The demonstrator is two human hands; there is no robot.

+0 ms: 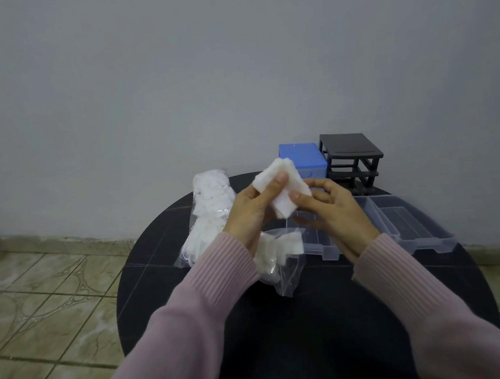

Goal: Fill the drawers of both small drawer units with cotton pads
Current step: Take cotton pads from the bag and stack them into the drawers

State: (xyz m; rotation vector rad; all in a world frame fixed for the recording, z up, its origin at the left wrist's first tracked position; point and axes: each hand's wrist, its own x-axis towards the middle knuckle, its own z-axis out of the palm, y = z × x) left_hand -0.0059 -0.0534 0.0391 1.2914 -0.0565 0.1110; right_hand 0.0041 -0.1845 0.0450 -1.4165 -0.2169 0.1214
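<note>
Both hands are raised above the counter (314, 319), palms turned inward. A stack of cotton pads (281, 186) is pinched by the left hand (252, 210) from one side and by the thumb and fingers of the right hand (332, 209) from the other. The stack is held in front of the blue drawer unit (303, 157), above a clear drawer (316, 241).

On the round table (190, 285), two drawer units (302, 157) (351, 157) stand side by side at the far edge. Two drawers (316, 238) (412, 223) lie just before them; two bags of cotton pads (211, 211) (279, 262) lie to their left, one nearer the viewer.
</note>
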